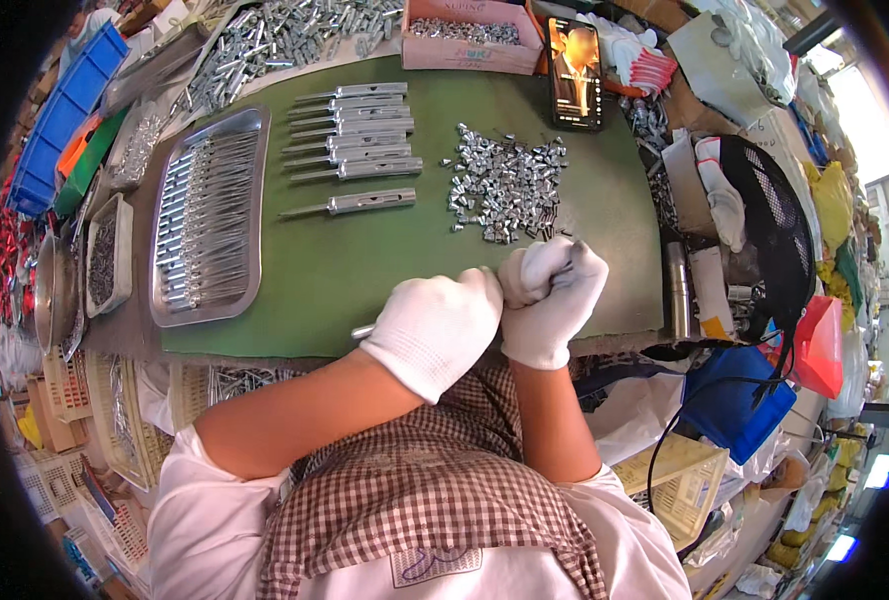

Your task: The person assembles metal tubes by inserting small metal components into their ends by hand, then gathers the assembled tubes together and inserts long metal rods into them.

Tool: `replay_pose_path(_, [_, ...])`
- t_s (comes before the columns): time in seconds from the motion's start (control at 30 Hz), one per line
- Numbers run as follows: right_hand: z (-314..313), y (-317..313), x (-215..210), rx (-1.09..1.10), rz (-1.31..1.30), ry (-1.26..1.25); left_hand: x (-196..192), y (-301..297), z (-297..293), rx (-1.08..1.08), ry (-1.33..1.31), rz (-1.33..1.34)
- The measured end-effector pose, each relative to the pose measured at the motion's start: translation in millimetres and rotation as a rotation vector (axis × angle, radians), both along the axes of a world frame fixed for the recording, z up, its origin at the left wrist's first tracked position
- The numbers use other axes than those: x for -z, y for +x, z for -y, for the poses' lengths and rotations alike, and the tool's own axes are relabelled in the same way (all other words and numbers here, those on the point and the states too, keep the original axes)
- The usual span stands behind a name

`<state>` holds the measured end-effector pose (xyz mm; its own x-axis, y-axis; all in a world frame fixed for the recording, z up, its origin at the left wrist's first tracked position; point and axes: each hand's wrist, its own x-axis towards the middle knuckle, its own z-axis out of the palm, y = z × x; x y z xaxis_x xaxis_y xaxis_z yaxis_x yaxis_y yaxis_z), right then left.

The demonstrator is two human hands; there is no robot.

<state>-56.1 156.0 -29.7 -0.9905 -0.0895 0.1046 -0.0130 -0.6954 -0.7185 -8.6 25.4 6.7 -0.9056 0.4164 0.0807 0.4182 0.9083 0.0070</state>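
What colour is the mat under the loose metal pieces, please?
Dark green mat, seen best in the head view.

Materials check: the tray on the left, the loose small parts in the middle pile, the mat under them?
Tray: looks like stainless steel, brushed grey with glare along the rim. Small parts: bright plated or bare metal, sharp glints. Mat: matte dark green, no shine, probably felt or rubber; texture too fine to tell.

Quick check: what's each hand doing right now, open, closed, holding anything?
Left hand: gloved, closed around a slim metal rod whose end pokes out on its left.
Right hand: gloved, closed in a fist against the left; a thin metal piece shows at its fingers.
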Motion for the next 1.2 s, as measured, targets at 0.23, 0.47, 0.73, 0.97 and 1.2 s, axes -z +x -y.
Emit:
replay_pose_path(0.23, [-8.2, -8.5, 2.5, -0.093, 0.090, -0.164, -1.0, 29.4, 50.3, -0.125, 0.255, -0.058])
replay_pose_path(0.47, [-6.4, -2.8, -6.4, -0.097, 0.174, 0.007, -4.7, 202.7, 182.9, -0.748, -0.090, -0.040])
replay_pose_path(0.73, [-3.1, -2.0, -5.8, -0.063, 0.133, 0.413, -12.8, 31.5, 99.2, -0.226, 0.299, -0.323])
replay_pose_path(0.97, [-11.8, 13.1, -11.1, -0.132, 0.097, 0.492, 22.7, -52.2, 92.1, -0.328, 0.137, -0.126])
replay_pose_path(1.2, [-14.1, 27.2, -28.1, -0.220, 0.102, 0.663, 4.1, -12.4, 90.2, -0.080, 0.512, -0.020])
